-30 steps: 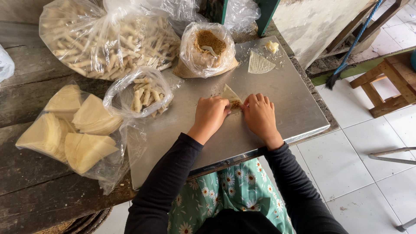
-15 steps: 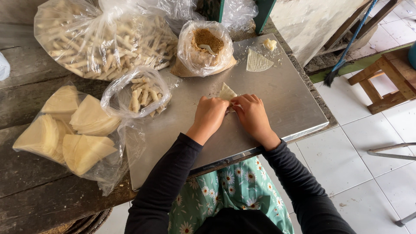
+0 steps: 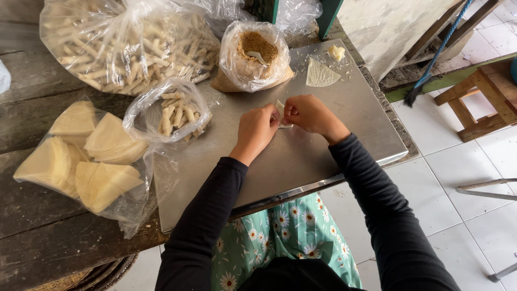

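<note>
Both hands meet over a metal sheet point(image 3: 334, 145) on the table. My left hand point(image 3: 258, 129) and my right hand point(image 3: 307, 113) pinch a small pale pastry wrapper point(image 3: 280, 109) between their fingertips, folding it; most of it is hidden by the fingers. A spare triangular wrapper point(image 3: 320, 74) lies flat just beyond my right hand. A clear bag of brown crumbly filling point(image 3: 253, 54) with a white spoon in it stands open beyond my left hand.
A small open bag of rolled pastry sticks point(image 3: 175, 113) sits left of my hands. A large bag of the same sticks point(image 3: 124, 43) lies behind it. Bagged stacks of wrappers point(image 3: 86, 156) rest at left. A wooden stool point(image 3: 479, 102) stands at right.
Both hands have lifted slightly off the sheet and drawn together. The wrapper, which lay flat under the fingers, is now pinched up between the fingertips.
</note>
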